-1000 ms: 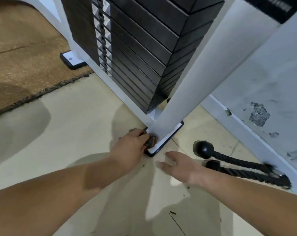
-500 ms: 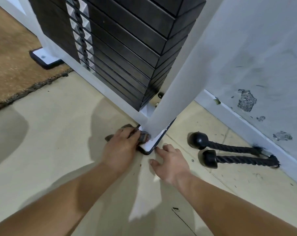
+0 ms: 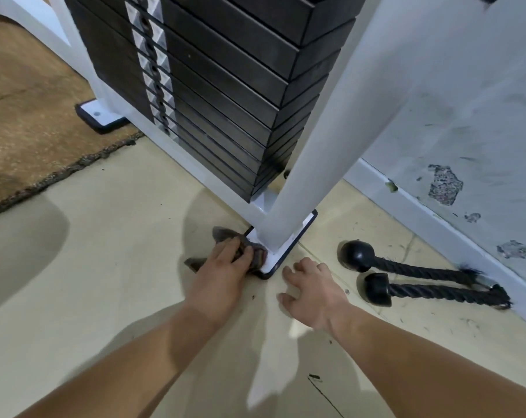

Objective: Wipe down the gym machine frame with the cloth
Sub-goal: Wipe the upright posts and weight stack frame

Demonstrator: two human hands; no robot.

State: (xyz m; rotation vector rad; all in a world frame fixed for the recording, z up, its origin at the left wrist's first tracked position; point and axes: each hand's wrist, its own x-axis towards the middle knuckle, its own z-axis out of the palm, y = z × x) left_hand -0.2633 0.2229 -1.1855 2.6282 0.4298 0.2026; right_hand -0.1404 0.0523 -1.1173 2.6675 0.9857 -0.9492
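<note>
At 12 o'clock, my left hand (image 3: 222, 274) grips the cloth (image 3: 224, 234) against the frame (image 3: 311, 146) at its base plate (image 3: 279, 257). Right hand (image 3: 313, 292), 3 o'clock, rests splayed and empty on the floor (image 3: 120, 267). Risk: cloth snagging on the plate's corner.

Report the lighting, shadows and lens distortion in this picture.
Head view: soft, even light, no glare; broad dim shadows lie on the floor at left and around the left hand holding the cloth; a bright patch lies beside the right hand; the wide-angle lens slants the white upright; detail is slightly soft.
</note>
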